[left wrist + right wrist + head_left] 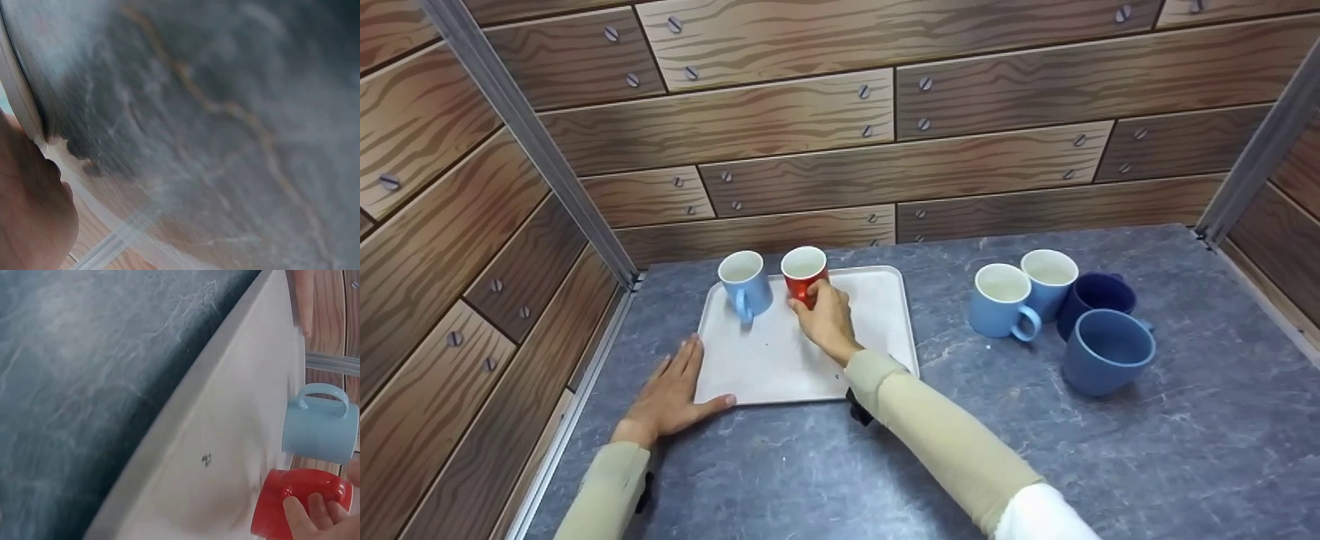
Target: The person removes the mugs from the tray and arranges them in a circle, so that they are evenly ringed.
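A white tray (pixel 780 367) lies on the table. My right hand (pixel 829 321) holds a red mug (pixel 270 512) by its handle at the tray's back; the mug is upright, its white inside facing up. Just left of it, near the back left corner of the tray, stands a light blue mug (pixel 751 291), handle toward me. Flat beside the tray's front left corner, my left hand (pixel 669 397) rests with straight fingers, touching the edge. In the left wrist view, part of that hand (pixel 34 202) shows against the tray rim.
On the right of the table several mugs cluster: a light blue one (pixel 994 313), another light blue one (pixel 1042 296), a dark blue one (pixel 1080 311) and a wide blue one (pixel 1099 367). Wood-patterned walls (pixel 810 127) enclose the grey marbled table (pixel 825 472).
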Action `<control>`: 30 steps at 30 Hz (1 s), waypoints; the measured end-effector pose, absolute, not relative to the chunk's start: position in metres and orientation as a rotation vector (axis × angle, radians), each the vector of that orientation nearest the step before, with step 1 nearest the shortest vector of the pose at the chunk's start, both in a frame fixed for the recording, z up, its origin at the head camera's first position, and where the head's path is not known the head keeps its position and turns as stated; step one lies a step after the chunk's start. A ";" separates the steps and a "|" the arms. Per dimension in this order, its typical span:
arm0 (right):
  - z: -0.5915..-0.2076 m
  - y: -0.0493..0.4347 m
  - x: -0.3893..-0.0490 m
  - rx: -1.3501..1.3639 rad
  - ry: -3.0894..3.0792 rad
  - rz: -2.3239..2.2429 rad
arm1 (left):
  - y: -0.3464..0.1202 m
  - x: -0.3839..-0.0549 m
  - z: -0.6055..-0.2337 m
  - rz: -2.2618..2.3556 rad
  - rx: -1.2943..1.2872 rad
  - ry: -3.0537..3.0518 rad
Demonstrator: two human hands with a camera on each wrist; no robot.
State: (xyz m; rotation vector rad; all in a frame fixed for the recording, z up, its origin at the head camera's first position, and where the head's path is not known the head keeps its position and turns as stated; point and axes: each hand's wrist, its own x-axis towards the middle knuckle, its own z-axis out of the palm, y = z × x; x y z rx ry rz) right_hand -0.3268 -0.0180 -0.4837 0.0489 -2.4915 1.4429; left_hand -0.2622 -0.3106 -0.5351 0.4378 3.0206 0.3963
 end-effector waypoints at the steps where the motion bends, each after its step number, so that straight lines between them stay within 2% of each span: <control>1: -0.484 -0.019 -0.327 0.035 -2.490 1.451 | -0.311 -0.262 -0.535 0.396 0.440 3.022; 30: -0.490 0.005 -0.331 0.025 -2.469 1.495 | -0.311 -0.263 -0.532 0.394 0.424 3.012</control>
